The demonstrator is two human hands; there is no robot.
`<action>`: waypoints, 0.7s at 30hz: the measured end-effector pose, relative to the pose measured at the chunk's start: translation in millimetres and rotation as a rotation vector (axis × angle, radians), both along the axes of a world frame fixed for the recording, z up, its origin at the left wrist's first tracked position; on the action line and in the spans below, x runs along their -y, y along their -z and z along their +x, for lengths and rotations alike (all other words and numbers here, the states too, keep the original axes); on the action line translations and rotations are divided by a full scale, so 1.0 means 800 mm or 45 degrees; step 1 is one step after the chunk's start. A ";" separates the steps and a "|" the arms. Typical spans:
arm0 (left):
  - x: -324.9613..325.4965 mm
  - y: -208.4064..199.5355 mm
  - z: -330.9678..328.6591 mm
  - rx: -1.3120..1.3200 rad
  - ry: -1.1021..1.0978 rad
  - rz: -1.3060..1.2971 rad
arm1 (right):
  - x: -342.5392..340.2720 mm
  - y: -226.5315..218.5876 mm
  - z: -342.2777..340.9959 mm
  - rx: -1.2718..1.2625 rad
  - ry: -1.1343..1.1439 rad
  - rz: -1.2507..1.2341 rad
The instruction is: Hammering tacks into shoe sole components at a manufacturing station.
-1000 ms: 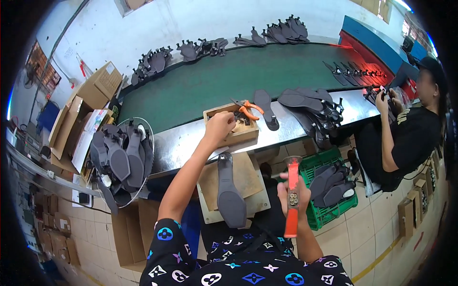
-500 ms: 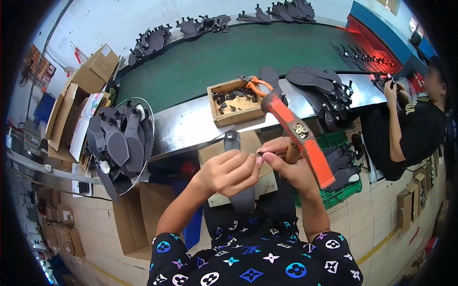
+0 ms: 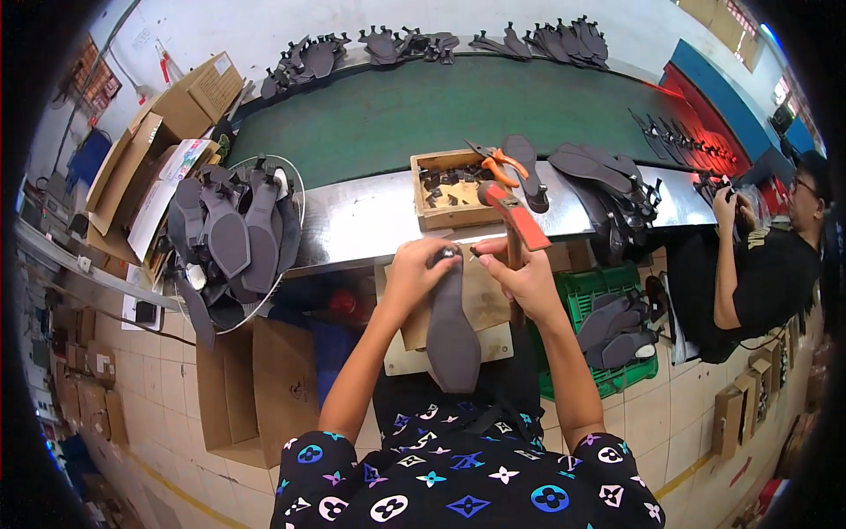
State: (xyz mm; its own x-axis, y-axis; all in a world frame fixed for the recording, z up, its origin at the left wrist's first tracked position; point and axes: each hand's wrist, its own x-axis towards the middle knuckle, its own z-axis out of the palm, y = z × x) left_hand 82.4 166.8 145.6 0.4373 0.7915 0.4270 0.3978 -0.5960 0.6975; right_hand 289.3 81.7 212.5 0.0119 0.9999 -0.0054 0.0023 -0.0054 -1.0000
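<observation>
A dark grey shoe sole [image 3: 453, 331] lies bottom up over a wooden board [image 3: 414, 331] at my lap, its heel end pointing away from me. My left hand [image 3: 416, 278] is closed around that heel end, the thumb beside the shiny heel. My right hand [image 3: 527, 280] holds a red-headed hammer [image 3: 523, 222] upright by its brown handle. Between its thumb and forefinger is pinched a small dark piece with a pale pin [image 3: 477, 254], just right of the heel. Beyond my hands, a wooden box [image 3: 454, 217] of small black pieces stands on the metal bench edge.
Orange-handled pliers [image 3: 499, 164] rest on the box. A wire basket [image 3: 284, 291] of soles is at left, a green crate [image 3: 564, 295] with more at right. Behind runs a green conveyor belt [image 3: 379, 115]. A co-worker [image 3: 767, 264] sits at far right, above an open cardboard box's level [image 3: 286, 388].
My hands have parted: the left moved onto the sole's heel end, while the right keeps the hammer and small piece. The hammer head is farther from me. The view has shifted.
</observation>
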 end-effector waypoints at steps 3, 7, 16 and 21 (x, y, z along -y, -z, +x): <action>0.024 0.003 -0.009 -0.091 -0.053 0.140 | -0.014 0.011 -0.013 -0.022 -0.055 0.096; 0.047 -0.002 -0.019 -0.140 -0.226 0.211 | -0.034 0.047 -0.018 0.305 -0.145 0.255; 0.055 0.010 -0.019 -0.064 -0.179 0.180 | -0.031 0.023 -0.035 0.612 -0.267 0.529; 0.058 0.002 -0.017 0.052 -0.177 0.112 | -0.027 0.014 -0.038 0.792 -0.324 0.643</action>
State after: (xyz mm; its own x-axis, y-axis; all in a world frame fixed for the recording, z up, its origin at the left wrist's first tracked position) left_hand 68.6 120.3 143.7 0.3067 0.8019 0.5128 0.4530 -0.5968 0.6623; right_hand 258.6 103.6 201.6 -0.3614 0.8531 0.3764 0.4944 0.5175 -0.6984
